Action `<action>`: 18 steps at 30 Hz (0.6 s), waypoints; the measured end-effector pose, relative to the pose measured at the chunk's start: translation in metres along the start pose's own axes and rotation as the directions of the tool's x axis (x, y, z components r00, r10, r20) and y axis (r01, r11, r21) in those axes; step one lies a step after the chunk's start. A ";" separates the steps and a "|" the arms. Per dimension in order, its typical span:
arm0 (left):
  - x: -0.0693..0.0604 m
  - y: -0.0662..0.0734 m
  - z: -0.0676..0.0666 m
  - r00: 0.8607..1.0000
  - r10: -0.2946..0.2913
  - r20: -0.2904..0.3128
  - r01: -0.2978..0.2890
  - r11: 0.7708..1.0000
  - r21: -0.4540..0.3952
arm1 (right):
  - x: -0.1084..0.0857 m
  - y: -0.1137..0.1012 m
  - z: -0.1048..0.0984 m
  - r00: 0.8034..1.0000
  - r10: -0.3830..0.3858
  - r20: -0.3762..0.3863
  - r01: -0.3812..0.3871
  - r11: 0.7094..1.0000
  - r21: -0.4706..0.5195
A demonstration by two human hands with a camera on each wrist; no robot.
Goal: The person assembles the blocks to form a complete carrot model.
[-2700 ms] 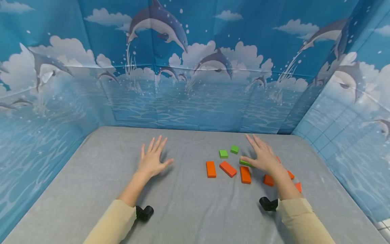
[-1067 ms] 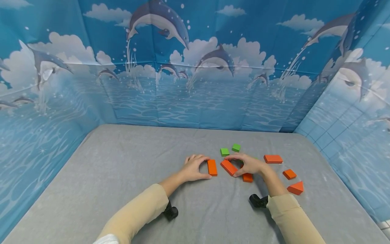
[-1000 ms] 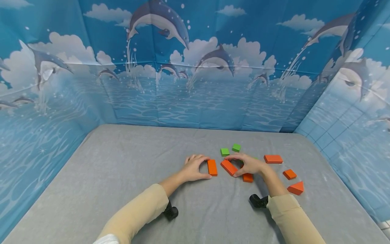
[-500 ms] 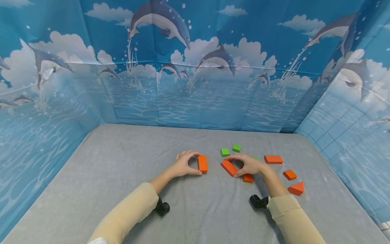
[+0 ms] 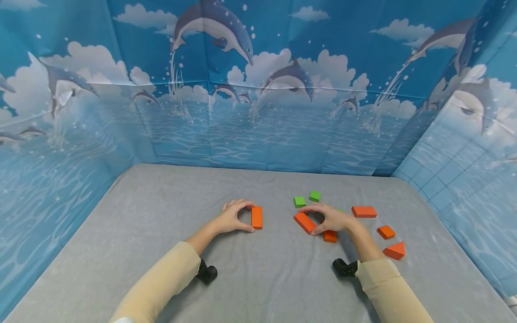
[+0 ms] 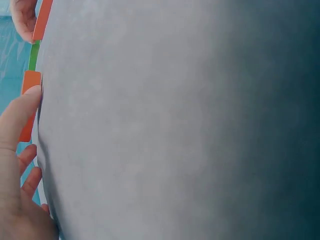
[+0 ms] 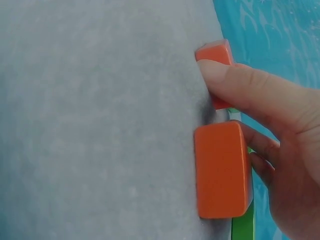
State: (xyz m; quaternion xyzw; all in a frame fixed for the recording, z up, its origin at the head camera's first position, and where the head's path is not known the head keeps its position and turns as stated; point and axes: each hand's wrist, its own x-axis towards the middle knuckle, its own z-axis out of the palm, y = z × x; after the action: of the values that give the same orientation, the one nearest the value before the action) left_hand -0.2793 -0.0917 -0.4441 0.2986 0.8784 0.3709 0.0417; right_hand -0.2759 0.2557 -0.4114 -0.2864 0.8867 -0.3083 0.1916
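Observation:
My left hand [image 5: 233, 218] holds an orange rectangular block [image 5: 256, 217] at its two ends, between thumb and fingers, on the grey cloth. In the left wrist view the thumb lies against this orange block [image 6: 29, 131]. My right hand [image 5: 333, 219] pinches a slanted red-orange block [image 5: 304, 223] the same way. Just under that hand lies another orange block [image 5: 330, 236], partly hidden; it shows large in the right wrist view, the orange block [image 7: 222, 170] nearest the camera. A green block [image 7: 243, 226] shows beyond it, mostly covered by the hand in the head view.
Two small green blocks [image 5: 300, 202] lie behind the right hand. To its right are a red-orange block [image 5: 364, 211], a small orange block [image 5: 386, 232] and a red-orange triangular block [image 5: 395, 250]. A dolphin-print curtain [image 5: 258, 134] encloses the grey-covered table [image 5: 133, 224].
Both hands were spread above the table at first, then each came down to a block. My left hand has since slid its orange block leftward, away from the others; the right hand has stayed put.

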 end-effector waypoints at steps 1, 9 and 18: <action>0.000 0.000 0.000 1.000 0.007 0.003 -0.007 1.000 0.001 | 0.000 0.000 0.000 1.000 -0.001 -0.001 0.001 1.000 -0.002; -0.005 -0.001 -0.003 1.000 -0.002 0.019 0.002 1.000 0.028 | 0.003 -0.006 0.002 1.000 0.004 -0.017 -0.004 0.999 -0.039; -0.001 -0.003 -0.001 0.999 -0.020 0.044 0.018 0.999 0.047 | 0.006 -0.009 0.004 0.999 -0.024 -0.048 0.022 0.999 -0.044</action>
State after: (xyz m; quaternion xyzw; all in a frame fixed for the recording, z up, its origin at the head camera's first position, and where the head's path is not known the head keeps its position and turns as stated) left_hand -0.2803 -0.0942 -0.4452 0.2995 0.8883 0.3433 0.0579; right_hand -0.2751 0.2441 -0.4092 -0.2929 0.8942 -0.2982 0.1601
